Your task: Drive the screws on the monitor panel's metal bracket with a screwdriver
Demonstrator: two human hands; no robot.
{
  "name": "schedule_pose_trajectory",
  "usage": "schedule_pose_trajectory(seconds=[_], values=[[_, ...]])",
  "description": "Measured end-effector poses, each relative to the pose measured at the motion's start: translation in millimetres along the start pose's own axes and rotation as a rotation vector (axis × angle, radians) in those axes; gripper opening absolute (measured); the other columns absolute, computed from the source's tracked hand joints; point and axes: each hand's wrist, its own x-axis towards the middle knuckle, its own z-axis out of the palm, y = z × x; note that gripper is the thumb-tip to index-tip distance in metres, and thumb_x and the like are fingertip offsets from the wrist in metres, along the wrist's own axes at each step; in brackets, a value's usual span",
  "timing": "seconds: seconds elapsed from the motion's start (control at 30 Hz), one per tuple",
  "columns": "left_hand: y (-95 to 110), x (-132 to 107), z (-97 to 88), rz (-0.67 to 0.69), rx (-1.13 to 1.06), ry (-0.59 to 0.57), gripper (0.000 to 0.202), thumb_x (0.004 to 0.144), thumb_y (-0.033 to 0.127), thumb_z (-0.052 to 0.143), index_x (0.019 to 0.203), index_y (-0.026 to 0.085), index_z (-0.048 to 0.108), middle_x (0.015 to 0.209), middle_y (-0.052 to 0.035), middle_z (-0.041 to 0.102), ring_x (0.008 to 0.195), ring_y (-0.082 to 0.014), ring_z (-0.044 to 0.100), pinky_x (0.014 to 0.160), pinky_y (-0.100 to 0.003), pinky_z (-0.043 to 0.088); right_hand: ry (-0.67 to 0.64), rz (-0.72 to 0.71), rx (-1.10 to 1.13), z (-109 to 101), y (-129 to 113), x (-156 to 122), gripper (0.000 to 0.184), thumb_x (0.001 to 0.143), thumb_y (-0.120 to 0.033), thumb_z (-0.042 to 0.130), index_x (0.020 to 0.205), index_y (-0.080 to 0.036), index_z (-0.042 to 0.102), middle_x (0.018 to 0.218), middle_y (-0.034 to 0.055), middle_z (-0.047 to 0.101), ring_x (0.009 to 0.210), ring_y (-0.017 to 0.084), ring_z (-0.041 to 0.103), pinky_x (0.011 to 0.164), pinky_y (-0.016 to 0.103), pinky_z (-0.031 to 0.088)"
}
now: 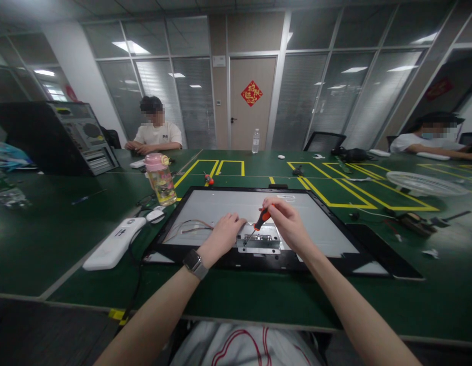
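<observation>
Head view, green bench [68, 208]: stretching right across, yellow tape marking out shapes toward its far edge, and all the action is down by the near edge!
Black-framed panel [319, 223]: lying flat, pale face up, at the middle of the bench's near edge, thin wires trailing over its left half.
Computer case [37, 132]: big and dark, over toward the bench's left edge, well apart from the panel.
Dark slab [384, 249]: flat, just beside the panel's right edge.
White device [112, 246]: left of the panel, black cable alongside.
Pink-lidded bottle [161, 183]: upright near the panel's far left corner.
Left hand [225, 234]: down on the panel, fingers together by the bracket's left end; their undersides are hidden, so I can't tell whether they grip anything.
Right hand [287, 218]: fingers and thumb closed round the screwdriver's handle end.
Metal bracket [272, 243]: on the panel, midway along its near edge.
Screwdriver [263, 218]: red and black, tilted, tip down at the bracket's left part.
Small red item [209, 179]: just beyond the panel's far edge, toward its left corner.
</observation>
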Motion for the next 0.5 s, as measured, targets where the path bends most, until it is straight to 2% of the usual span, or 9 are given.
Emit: schedule_pose_trajectory(seconds=[0.1,0.2,0.3,0.4,0.5], values=[[-0.8,0.4,2.0,0.006,0.003,0.010,0.048,0.089,-0.002,0.040,0.129,0.019,0.055,0.114,-0.0093,0.059,0.106,-0.0237,0.053,0.094,-0.035,0.045,0.009,-0.002,-0.051,-3.4,2.9,-0.1,0.017,0.088,-0.044,0.068,0.092,-0.029,0.073,0.089,0.0017,0.068,0.083,0.019,0.065,0.083,0.035,0.052],[-2.1,0.7,4.3,0.010,-0.002,0.017,0.047,0.090,-0.001,0.040,0.130,0.019,0.054,0.113,-0.0096,0.059,0.106,-0.0237,0.053,0.093,-0.036,0.045,-0.005,0.027,-0.016,-5.2,2.6,0.9,0.023,0.092,-0.044,0.061,0.105,-0.030,0.072,0.094,0.0033,0.072,0.094,0.022,0.068,0.092,0.040,0.051],[-2.9,0.6,5.3,0.013,-0.002,0.021,0.048,0.090,-0.001,0.040,0.131,0.020,0.054,0.113,-0.0091,0.059,0.105,-0.0234,0.053,0.093,-0.035,0.045,0.003,0.033,-0.004,-5.0,2.0,2.0,0.024,0.091,-0.047,0.062,0.102,-0.030,0.074,0.100,0.0042,0.072,0.101,0.023,0.067,0.096,0.042,0.050],[-2.5,0.2,4.4,0.018,0.000,0.026,0.049,0.089,-0.002,0.040,0.130,0.019,0.054,0.114,-0.0090,0.059,0.106,-0.0236,0.053,0.093,-0.035,0.045,0.020,0.046,-0.021,-3.8,0.7,2.0,0.023,0.083,-0.050,0.072,0.093,-0.030,0.076,0.098,0.0029,0.071,0.093,0.021,0.066,0.094,0.042,0.050],[-1.5,0.1,2.6,0.011,-0.007,0.014,0.047,0.089,-0.002,0.039,0.129,0.018,0.054,0.115,-0.0098,0.059,0.107,-0.0237,0.053,0.094,-0.036,0.045,-0.020,0.087,0.014,-1.8,-3.7,1.3,0.028,0.082,-0.051,0.072,0.102,-0.030,0.075,0.094,0.0032,0.073,0.090,0.022,0.068,0.093,0.044,0.051]])
